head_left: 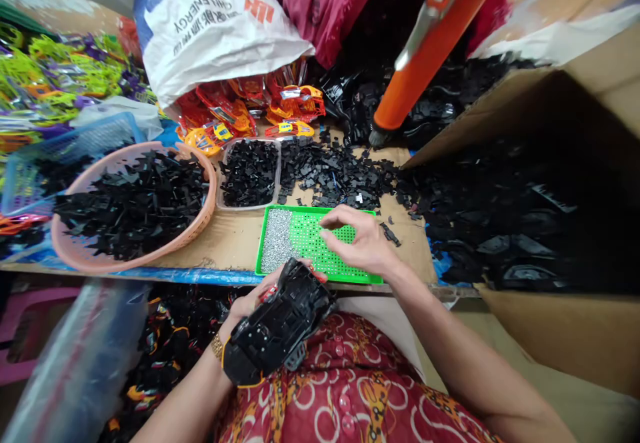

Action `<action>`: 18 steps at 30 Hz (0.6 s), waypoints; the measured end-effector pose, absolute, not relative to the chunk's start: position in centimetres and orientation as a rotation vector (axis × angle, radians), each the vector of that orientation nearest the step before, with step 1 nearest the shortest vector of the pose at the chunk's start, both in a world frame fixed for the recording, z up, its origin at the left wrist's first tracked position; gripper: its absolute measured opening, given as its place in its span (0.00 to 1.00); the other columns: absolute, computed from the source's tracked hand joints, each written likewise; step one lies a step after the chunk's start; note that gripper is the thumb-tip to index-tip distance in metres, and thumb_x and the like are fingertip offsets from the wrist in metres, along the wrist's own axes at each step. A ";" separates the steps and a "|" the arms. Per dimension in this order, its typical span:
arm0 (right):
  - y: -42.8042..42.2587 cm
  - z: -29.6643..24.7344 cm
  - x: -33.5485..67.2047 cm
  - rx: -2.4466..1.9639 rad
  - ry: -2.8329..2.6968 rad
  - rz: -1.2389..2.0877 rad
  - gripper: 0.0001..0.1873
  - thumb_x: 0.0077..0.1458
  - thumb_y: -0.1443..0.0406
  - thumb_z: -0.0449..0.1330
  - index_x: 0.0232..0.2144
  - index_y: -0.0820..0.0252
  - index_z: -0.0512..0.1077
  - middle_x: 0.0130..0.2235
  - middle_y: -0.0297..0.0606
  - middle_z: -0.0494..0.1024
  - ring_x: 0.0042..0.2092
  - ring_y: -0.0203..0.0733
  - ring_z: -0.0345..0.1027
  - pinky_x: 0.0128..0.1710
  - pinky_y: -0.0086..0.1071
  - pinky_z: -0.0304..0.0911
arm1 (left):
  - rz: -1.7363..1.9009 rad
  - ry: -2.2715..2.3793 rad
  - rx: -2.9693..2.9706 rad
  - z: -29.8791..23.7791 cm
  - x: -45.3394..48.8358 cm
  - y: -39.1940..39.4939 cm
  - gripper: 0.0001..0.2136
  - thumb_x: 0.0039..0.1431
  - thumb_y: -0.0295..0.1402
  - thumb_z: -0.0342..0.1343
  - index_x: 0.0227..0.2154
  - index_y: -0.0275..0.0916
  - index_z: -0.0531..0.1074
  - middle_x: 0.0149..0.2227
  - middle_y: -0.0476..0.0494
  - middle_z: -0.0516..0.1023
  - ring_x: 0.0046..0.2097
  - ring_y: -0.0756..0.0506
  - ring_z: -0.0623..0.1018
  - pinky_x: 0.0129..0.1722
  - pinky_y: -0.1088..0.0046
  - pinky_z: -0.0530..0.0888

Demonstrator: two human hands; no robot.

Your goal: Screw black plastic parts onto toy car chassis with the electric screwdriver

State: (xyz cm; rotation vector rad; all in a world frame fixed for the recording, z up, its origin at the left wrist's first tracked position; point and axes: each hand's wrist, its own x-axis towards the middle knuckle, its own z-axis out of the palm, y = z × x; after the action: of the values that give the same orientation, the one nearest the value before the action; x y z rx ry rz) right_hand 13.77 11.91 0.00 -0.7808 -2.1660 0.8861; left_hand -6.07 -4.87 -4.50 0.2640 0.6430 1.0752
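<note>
My left hand (250,298) is wrapped round a toy car (280,323), held tilted over my lap with its black underside up. Bits of red and orange bodywork show at its edges. My right hand (363,239) hovers above the perforated half of a green tray (341,277). Its thumb and forefinger curl towards each other in a pinch; anything between the tips is too small to make out. Small silvery screws (277,236) are heaped in the tray's left part, just beyond the car.
Black plastic parts fill a pink basket (213,196) and a clear tub (249,206), and lie loose (333,176) behind the tray. Orange car shells (295,103) spill from a white sack (220,36). An orange post (420,56) slants down; a cardboard box (560,336) stands right.
</note>
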 end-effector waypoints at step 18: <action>21.8 -1.5 3.1 -1.442 -2.960 0.209 0.23 0.61 0.78 0.49 0.49 0.65 0.79 0.57 0.58 0.76 0.51 0.54 0.74 0.44 0.40 0.62 | 1.098 0.543 0.144 -4.7 -6.7 -6.4 0.47 0.46 0.54 0.73 0.71 0.53 0.65 0.59 0.35 0.82 0.48 0.29 0.86 0.39 0.58 0.83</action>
State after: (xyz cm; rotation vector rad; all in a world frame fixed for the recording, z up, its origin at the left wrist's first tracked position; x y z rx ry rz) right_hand 3.11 21.84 -1.51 -1.4420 -2.9604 0.2095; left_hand -6.65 -6.43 -4.73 0.1442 0.5426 1.0981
